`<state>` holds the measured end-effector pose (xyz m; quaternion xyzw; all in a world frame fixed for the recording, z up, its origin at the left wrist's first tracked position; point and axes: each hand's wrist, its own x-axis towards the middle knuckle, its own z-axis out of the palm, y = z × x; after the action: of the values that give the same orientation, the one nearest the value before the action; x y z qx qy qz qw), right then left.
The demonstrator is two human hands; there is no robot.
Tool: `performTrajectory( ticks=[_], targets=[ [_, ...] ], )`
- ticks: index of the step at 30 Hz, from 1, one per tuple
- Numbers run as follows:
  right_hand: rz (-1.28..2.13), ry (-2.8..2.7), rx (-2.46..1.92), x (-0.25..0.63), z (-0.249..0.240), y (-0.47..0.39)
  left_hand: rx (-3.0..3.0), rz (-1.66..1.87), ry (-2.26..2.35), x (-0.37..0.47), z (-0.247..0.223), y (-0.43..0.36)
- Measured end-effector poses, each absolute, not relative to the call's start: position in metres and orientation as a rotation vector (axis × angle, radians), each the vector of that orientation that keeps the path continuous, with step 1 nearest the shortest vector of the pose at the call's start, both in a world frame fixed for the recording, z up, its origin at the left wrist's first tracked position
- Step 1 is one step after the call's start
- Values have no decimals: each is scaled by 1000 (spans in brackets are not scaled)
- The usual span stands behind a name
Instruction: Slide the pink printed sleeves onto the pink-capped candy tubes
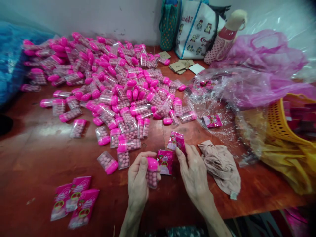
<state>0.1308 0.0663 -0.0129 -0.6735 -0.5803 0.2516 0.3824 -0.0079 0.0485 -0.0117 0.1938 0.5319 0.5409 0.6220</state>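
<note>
My left hand (140, 177) is wrapped round a clear container (152, 176) of pink balls with a bright pink cap. Just to its right, a printed pink sleeve (165, 162) lies on the table. My right hand (194, 171) has its thumb and fingers closed on the lower edge of another printed pink sleeve (176, 141). Beyond both hands spreads a large heap of capped containers (111, 82). At the lower left, several containers in printed sleeves (75, 200) overlap on the wood.
A beige cloth (222, 166) lies right of my right hand. Farther right are clear plastic (219, 98), a yellow basket (278, 118) and pink bags (266, 52). A white bag (195, 29), a bottle (223, 39) and cardboard pieces (177, 67) are at the back. Blue plastic (12, 59) is far left.
</note>
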Motion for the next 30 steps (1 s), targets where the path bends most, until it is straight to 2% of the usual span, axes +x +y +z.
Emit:
performTrajectory(
  ticks=[4,10,16,24,30],
  targets=[
    [539,-1572,-1871,144,-11,63,472,1212,1256,-4,-9,50],
    [1197,-1074,-1550,146,-4,61,468,1168,1245,0,-1,53],
    [1375,-869,-1352,127,-8,57,479,929,1188,3,5,50],
    [1284,-947,-1434,125,-16,54,510,994,1352,7,-3,49],
    [1218,-791,-1369,114,-20,58,460,953,1309,11,-3,53]
  ],
)
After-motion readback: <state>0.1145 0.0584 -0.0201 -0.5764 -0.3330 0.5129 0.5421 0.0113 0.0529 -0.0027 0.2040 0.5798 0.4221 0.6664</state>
